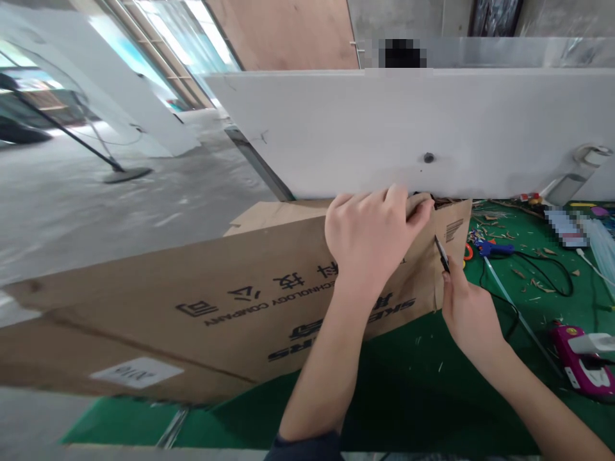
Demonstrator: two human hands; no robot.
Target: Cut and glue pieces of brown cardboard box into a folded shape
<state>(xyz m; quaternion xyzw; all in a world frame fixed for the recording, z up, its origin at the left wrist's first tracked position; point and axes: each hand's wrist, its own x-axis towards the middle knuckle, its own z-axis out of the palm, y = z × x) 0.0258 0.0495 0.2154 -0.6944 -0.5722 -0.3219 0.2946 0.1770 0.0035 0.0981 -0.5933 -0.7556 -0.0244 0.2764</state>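
Note:
A large brown corrugated cardboard sheet (230, 320) stands tilted above the green work mat, with dark printing upside down on it and a white label (137, 372) near its lower left. My left hand (369, 237) grips its top edge, and the fingers curl over a fold near the right end. My right hand (468, 317) pinches a small black-handled cutter (442, 255), whose tip touches the cardboard's right edge. The cardboard hides the mat behind it.
A white panel (384, 128) rises behind the cardboard. The green mat (408, 390) carries scraps, a blue-handled tool (494, 248), a long metal rod or ruler (519, 326), black cords, and a magenta-and-white tool (581, 358). Grey concrete floor (129, 211) spreads at left.

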